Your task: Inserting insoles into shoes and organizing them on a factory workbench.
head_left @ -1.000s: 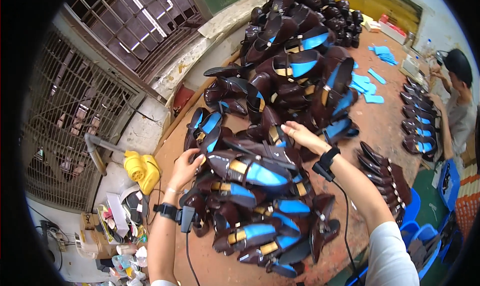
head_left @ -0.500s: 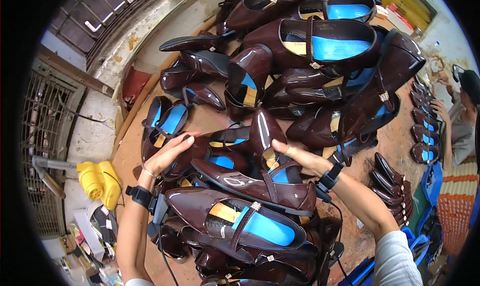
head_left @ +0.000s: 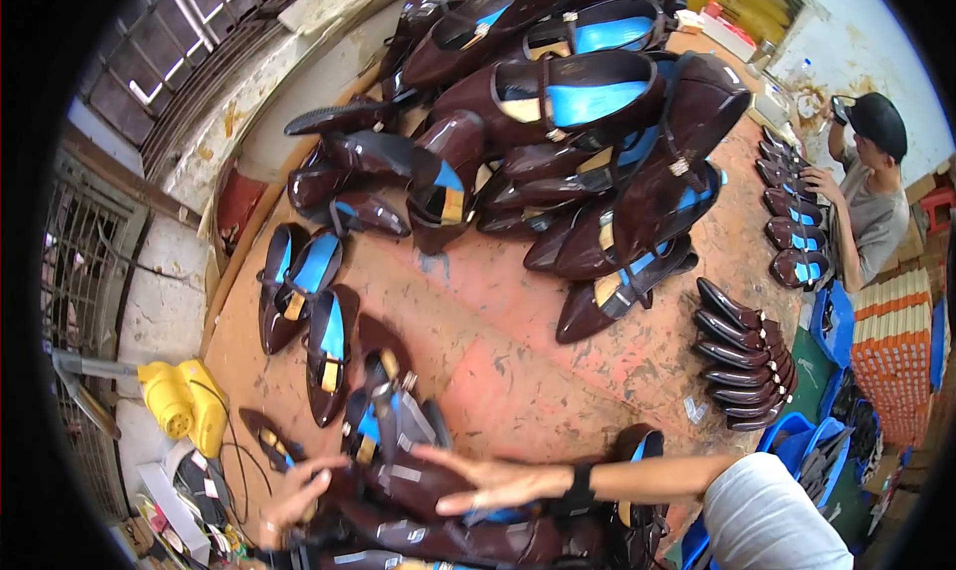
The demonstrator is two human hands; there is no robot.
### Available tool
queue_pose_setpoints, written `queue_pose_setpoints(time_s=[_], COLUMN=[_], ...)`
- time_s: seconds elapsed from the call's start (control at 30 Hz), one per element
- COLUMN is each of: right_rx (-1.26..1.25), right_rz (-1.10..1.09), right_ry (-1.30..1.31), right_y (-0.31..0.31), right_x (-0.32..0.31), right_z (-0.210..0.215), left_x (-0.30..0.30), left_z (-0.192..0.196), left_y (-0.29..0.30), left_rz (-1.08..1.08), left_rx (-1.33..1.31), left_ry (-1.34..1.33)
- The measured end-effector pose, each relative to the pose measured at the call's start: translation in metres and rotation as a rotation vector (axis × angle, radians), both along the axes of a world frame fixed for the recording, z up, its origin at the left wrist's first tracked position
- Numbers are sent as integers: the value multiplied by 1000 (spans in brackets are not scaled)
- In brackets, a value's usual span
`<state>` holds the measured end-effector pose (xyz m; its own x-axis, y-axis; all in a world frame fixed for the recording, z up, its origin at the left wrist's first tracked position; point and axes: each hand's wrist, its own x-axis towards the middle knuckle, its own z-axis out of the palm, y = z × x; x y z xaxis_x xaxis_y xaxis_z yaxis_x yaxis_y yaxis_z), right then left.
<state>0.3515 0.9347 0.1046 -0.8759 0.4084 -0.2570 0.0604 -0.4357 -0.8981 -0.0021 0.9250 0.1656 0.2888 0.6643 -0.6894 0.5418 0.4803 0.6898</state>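
A pile of dark brown patent strap shoes (head_left: 410,475) with blue insoles lies close to me at the lower edge. My left hand (head_left: 297,492) is at the left side of this pile, fingers stretched out and apart. My right hand (head_left: 498,482) reaches across from the right. Its fingers lie flat over the top shoes, open and slightly blurred. Neither hand is closed round a shoe. Just beyond my left hand, a single shoe (head_left: 329,356) stands beside a pair of shoes (head_left: 317,266).
A large heap of the same shoes (head_left: 597,102) covers the table's (head_left: 498,361) far side. At right lies a row of shoes (head_left: 742,361); farther, a person (head_left: 876,187) works by another row. Blue baskets (head_left: 807,451) and a yellow machine (head_left: 184,406) flank the table.
Shoes from the middle of the table now lie nearer to me, and bare tabletop shows there. Both hands have come down toward the lower edge. The view has shifted to the right.
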Motion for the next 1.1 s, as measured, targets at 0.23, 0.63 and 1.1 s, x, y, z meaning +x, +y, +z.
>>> queue_pose_setpoints(time_s=[0.23,0.63,1.1], right_rx=[-46,363,213], right_rz=[277,-658,-793], right_ry=[168,-83,-231], right_y=[-45,167,397], right_x=[-36,269,447], right_z=[21,163,-15], left_x=[-30,228,366], left_z=[37,-10,-102], left_y=[-96,143,256], left_rz=[526,440,874], left_rx=[-516,16,263], left_ry=[18,-461,-676])
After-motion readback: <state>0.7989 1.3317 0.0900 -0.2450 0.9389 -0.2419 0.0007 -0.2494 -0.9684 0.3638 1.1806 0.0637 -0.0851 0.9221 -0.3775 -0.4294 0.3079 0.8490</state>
